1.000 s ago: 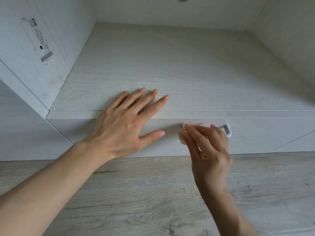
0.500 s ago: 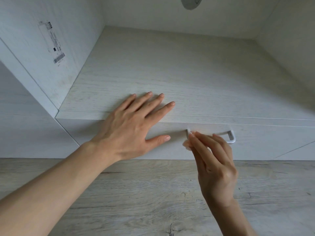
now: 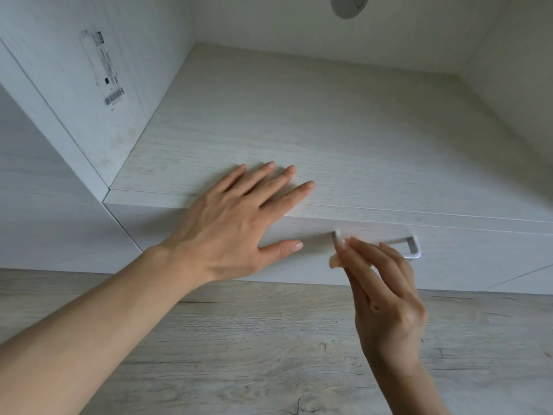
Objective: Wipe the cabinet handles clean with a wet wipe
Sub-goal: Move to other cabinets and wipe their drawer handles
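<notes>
A silver bar handle point(image 3: 411, 249) runs across the front of a pale wood drawer point(image 3: 466, 262). My right hand point(image 3: 386, 298) pinches a small white wet wipe point(image 3: 336, 259) between thumb and straight fingers and holds it against the handle's left end; the hand hides the bar's middle. My left hand point(image 3: 236, 223) lies flat with fingers spread on the cabinet top point(image 3: 329, 139), its thumb down over the drawer front.
The cabinet top sits in a recess with a left side wall carrying a barcode label point(image 3: 109, 73), a right wall and a back panel with a round grey cap point(image 3: 350, 6). Grey wood-look floor point(image 3: 269, 354) lies below the drawer.
The view has shifted so the recess sits lower and to the right. My right hand has slid a little down off the handle's left end, exposing more of the bar's right part. The left hand stays flat.
</notes>
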